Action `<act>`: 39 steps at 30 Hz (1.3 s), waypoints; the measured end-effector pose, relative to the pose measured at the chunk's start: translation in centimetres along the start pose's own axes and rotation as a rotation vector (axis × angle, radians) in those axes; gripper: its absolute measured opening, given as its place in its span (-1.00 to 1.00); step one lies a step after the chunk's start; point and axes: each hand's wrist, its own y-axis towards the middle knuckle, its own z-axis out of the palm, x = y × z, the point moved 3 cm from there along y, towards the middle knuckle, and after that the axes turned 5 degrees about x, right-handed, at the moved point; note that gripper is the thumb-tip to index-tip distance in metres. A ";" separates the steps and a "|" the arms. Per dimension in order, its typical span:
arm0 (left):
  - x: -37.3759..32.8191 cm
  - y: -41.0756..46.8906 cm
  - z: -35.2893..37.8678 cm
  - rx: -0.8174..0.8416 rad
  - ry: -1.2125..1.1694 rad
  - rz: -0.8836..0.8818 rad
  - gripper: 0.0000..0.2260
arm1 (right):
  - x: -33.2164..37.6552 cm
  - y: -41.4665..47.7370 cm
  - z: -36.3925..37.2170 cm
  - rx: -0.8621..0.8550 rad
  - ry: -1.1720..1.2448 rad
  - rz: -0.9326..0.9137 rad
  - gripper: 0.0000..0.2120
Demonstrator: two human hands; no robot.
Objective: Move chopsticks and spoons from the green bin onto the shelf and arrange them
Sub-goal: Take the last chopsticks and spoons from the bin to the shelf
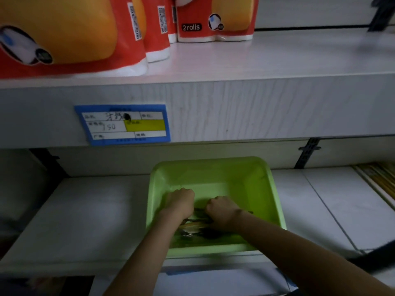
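A pale, wood-grained shelf crosses the upper half of the frame, its thick front edge facing the camera. On it, from the upper left toward the top centre, stand red and orange packs of paper rolls, one printed "2rolls". A blue price label with a yellow patch and handwritten figures is stuck to the shelf's front edge, left of centre.

Below it runs a lower shelf of the same pale finish, dim and in shadow. Dark metal brackets show against the back wall under the upper board. At the right edge of the frame lies a flat stack of long yellowish sticks, blurred, possibly chopsticks.

The green bin sits on the lower shelf, at the centre and slightly right, near the front edge. Both hands are down inside it. The left hand is curled into a fist low in the bin's left half; what it holds cannot be told. The right hand is also curled, just beside the left, closed over a dark tangle of utensils on the bin's floor. Those utensils are blurred; thin handles and some pale sticks show, but spoons and chopsticks cannot be separated clearly.
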 end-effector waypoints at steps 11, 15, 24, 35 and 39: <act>1.5 0.5 -0.1 -0.051 -0.078 -0.026 -0.80 | -0.9 0.2 -0.3 -0.029 0.201 0.040 -0.67; 1.6 0.5 0.2 -0.057 -0.073 -0.037 -0.79 | 0.1 0.6 -0.5 -0.049 0.116 0.018 -0.72; 2.1 0.7 -0.1 -0.085 -0.085 -0.057 -0.78 | 1.4 1.1 -1.5 -0.034 0.006 -0.018 -0.78; 2.2 0.7 -0.9 -0.122 -0.170 -0.045 -0.80 | 0.7 1.0 -2.3 0.013 -0.018 -0.063 -0.68; 2.2 0.5 -1.1 -0.215 -0.207 -0.032 -0.81 | -1.0 -0.3 -2.4 0.062 0.266 -0.046 -0.62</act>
